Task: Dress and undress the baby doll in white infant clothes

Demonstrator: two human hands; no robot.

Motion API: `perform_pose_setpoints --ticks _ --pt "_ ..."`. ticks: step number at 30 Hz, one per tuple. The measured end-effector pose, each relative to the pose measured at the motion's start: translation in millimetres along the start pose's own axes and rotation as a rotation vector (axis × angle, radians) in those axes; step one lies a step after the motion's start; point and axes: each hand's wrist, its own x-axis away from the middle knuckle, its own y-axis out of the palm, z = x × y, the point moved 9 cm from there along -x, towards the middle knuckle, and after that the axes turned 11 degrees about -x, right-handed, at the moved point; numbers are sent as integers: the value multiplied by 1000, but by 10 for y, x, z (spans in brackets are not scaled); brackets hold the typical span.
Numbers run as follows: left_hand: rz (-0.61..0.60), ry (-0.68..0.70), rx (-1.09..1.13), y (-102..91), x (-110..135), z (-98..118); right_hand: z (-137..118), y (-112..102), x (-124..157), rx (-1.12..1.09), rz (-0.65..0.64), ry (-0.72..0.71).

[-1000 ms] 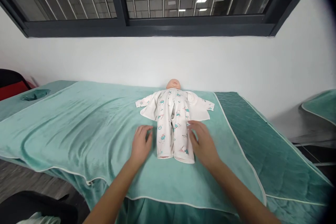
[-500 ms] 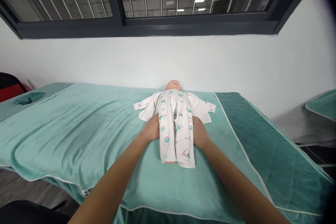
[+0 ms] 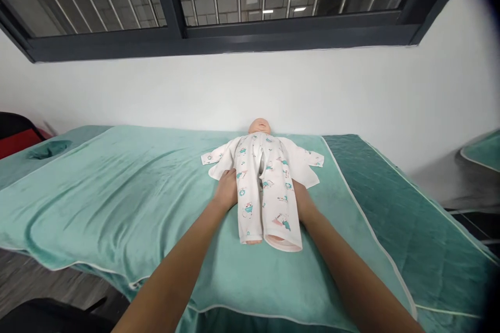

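- At the far left, a black-and-red object stands beyond the pale green blanket, which is spread and creased.
- Left of centre, the left hand is against the side of the printed trousers; its fingers are hidden by the cloth, so I cannot tell whether they grip.
- At the middle, the doll lies on the blanket, head towards the wall. The white jacket is already opened out with both sleeves spread; whether arms fill them cannot be told.
- Over the jacket's front, the trousers are laid out full length. Something pinkish shows at the left cuff; whether legs are inside is unclear, so the dressing looks unfinished.
- Right of centre, the right hand goes behind the flared right trouser leg, its grip also hidden.
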Motion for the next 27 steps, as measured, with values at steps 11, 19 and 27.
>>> perform_pose_setpoints --ticks 11,19,27 --pt "60 109 -183 -64 416 80 -129 -8 177 118 -39 -75" --pt "72 83 -131 -178 552 96 -206 8 299 111 -55 -128" --pt "159 -349 129 -86 481 -575 299 -457 183 -63 239 17"
